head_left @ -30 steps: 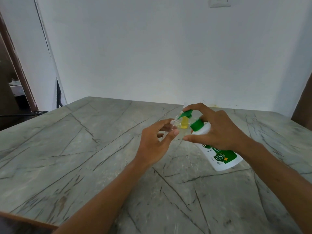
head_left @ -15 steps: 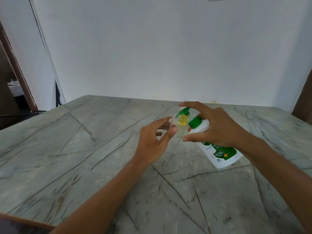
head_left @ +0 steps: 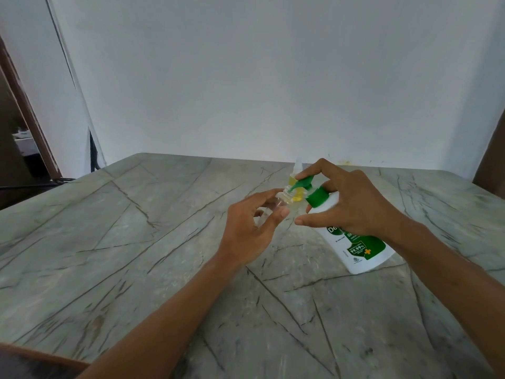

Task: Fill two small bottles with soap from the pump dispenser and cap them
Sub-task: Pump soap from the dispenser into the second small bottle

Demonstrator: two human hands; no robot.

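Caution: pinching probably light, slick, squashable bottle (head_left: 273, 205) at mid-body with left hand (head_left: 246, 228); clasping dispenser (head_left: 363, 250) with right hand (head_left: 349, 203), pressing pump (head_left: 303, 183).

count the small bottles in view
2. A clear bottle is gripped by the left hand at the pump dispenser's spout; a yellow-filled bottle stands just behind it. The hands may hide more.

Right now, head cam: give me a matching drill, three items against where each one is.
Items:
1. pump dispenser
2. clear bottle
3. yellow bottle

Places:
A. gripped by the left hand, mouth at the nozzle
B. behind the nozzle, in neither hand
C. tilted, gripped by the right hand

Pairs: 1-C, 2-A, 3-B
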